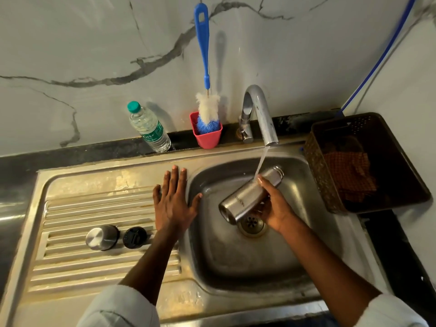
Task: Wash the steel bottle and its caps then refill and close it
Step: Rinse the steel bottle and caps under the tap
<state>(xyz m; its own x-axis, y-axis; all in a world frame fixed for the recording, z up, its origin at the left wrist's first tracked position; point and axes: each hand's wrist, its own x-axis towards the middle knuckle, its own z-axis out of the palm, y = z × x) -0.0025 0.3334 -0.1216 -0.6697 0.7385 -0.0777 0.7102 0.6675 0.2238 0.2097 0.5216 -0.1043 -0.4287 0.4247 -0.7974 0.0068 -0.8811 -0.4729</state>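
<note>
Right hand (274, 208) curled round steel bottle (250, 194) — tilted over sink (247, 263) drain, under tap (259, 114) water, left hand (173, 201) flat with fingers spread at basin's left rim, steel cap (102, 237) and black cap (135, 237) farther left on draining board.

Just the one wide-angle head view here, looking steeply down and forward from close above the steel sink (236, 291), both forearms reaching in from the bottom edge, the marble wall (94, 43) filling the top and the bench (18, 166) curving at the edges.
</note>
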